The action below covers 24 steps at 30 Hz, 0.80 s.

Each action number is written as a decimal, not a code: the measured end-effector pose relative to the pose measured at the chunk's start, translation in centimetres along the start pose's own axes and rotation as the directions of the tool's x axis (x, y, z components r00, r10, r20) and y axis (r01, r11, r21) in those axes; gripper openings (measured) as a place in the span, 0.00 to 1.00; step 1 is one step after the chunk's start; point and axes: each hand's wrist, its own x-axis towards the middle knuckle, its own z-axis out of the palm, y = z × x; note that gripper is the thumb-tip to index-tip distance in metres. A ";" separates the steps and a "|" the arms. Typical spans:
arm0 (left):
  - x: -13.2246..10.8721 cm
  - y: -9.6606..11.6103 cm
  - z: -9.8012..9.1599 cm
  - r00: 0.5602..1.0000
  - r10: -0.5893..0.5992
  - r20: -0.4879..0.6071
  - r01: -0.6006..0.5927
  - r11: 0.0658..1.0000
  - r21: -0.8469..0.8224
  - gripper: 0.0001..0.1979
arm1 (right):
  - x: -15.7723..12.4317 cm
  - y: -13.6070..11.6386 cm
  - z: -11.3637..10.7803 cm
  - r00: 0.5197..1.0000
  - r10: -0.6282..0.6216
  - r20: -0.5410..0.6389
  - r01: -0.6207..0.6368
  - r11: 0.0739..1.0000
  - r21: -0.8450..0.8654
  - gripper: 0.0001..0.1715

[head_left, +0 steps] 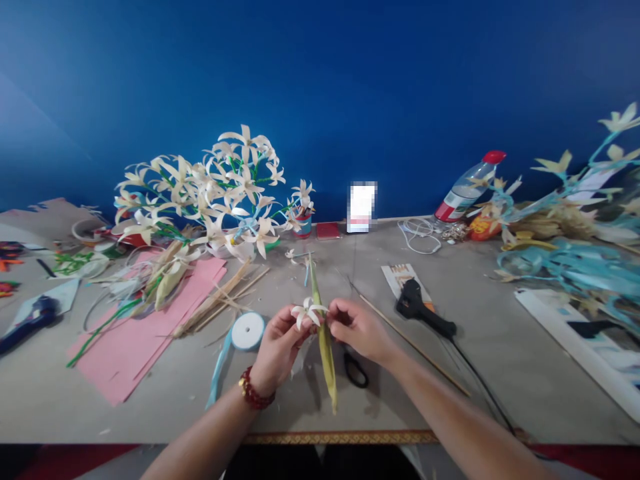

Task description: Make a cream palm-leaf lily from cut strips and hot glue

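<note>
My left hand (277, 345), with a dark red bead bracelet at the wrist, pinches a small white flower (307, 312) with narrow pointed petals. Close beside it, my right hand (364, 332) has its thumb and fingers closed on a long yellow-green leaf strip (327, 363). This strip runs nearly upright between the hands, its lower tip hanging toward the table's front edge. Flower and strip nearly touch; whether they are joined I cannot tell. Under my right hand lies a black scissors handle (356, 371), its blades hidden. A roll of light blue tape (248, 331) rests left of my left hand.
Pink paper sheets (120, 363) and dry husk strips (215, 303) lie left, below a large white flower bunch (200, 187). A black glue gun (420, 308), its cord and a thin stick (415, 345) lie right. A bottle (465, 190) leans at the wall near a lit phone (362, 207).
</note>
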 end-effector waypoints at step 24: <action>0.1 -0.9 -1.3 0.998 0.069 0.013 -0.070 0.977 0.199 0.07 | -0.2 -1.4 0.1 0.985 -0.131 -0.108 0.082 0.924 -0.374 0.10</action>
